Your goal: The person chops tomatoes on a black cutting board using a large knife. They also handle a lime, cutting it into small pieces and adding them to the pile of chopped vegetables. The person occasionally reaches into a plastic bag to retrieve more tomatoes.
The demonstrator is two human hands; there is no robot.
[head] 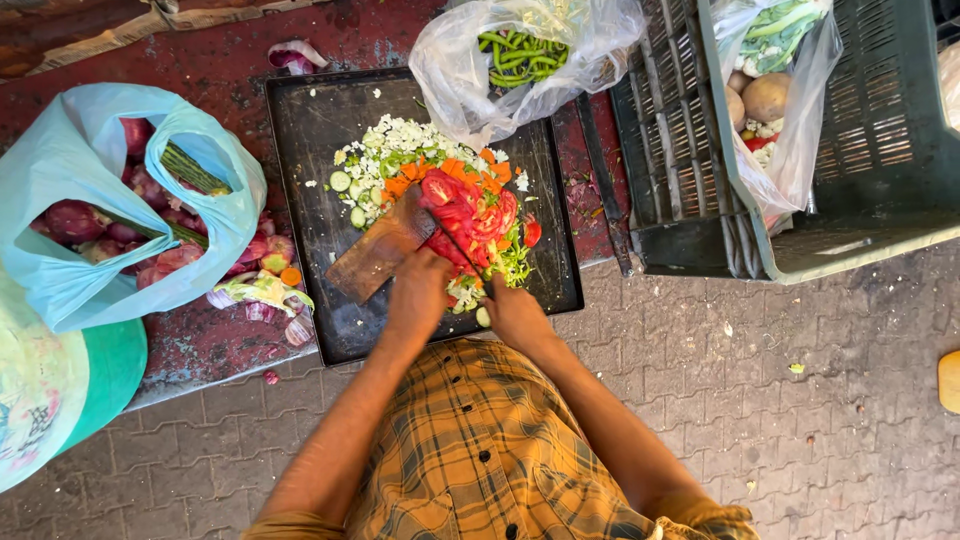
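Note:
A dark rectangular tray [310, 130] lies on a red surface and carries a heap of chopped vegetables: white and green bits, cucumber slices [345, 185], orange carrot pieces [405, 180] and red tomato slices [470, 215]. My left hand [418, 295] is closed around the handle of a broad, brownish cleaver [378, 252], whose blade lies flat against the left side of the tomato heap. My right hand [515, 315] sits at the near edge of the heap, fingers curled on the tomato and greens. What its fingers hold is hidden.
A light blue bag [75, 160] of purple onions stands to the left, with peelings [262, 292] beside it. A clear bag of green beans [520, 55] overlaps the tray's far edge. A grey crate [880, 150] with bagged potatoes stands on the right, on brick paving [800, 420].

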